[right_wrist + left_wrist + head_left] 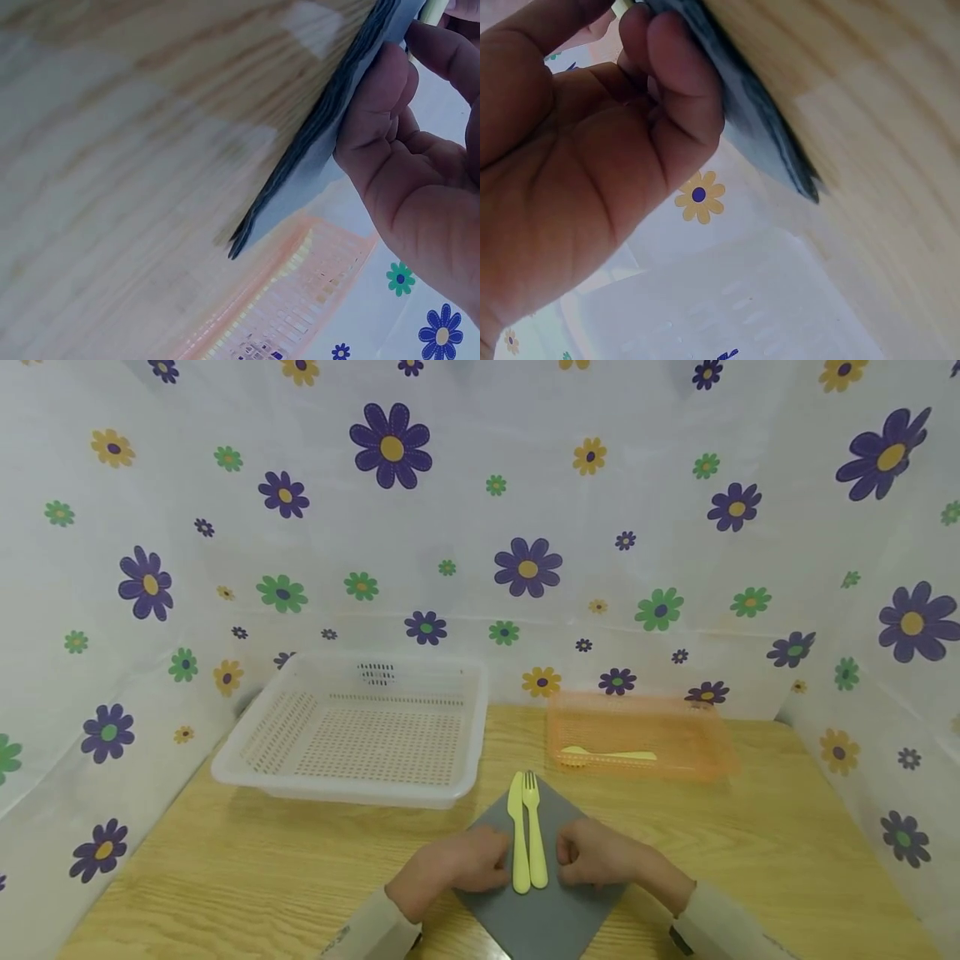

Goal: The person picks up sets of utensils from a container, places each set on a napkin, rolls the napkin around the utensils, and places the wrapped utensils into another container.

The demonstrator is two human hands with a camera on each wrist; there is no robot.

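A folded grey napkin (pixel 555 922) lies cornerwise on the table, its layered edge showing in both wrist views. On it a pale yellow knife (pixel 520 847) and a matching fork (pixel 536 843) lie side by side, knife on the left, tips pointing away. My left hand (pixel 480 858) rests on the napkin just left of the knife, fingers loosely curled. To the right of the fork, a small gap away, my right hand (pixel 592 853) rests with its fingers bent too. Nothing shows in either palm (pixel 562 165) in the wrist views.
At the back left stands a white perforated basket (pixel 348 793). A shallow orange basket (pixel 675 768) at the back right holds a pale yellow utensil (pixel 615 755) with a rounded end. A flowered curtain (pixel 465 518) encloses the wooden table (pixel 757 852) at the back and sides.
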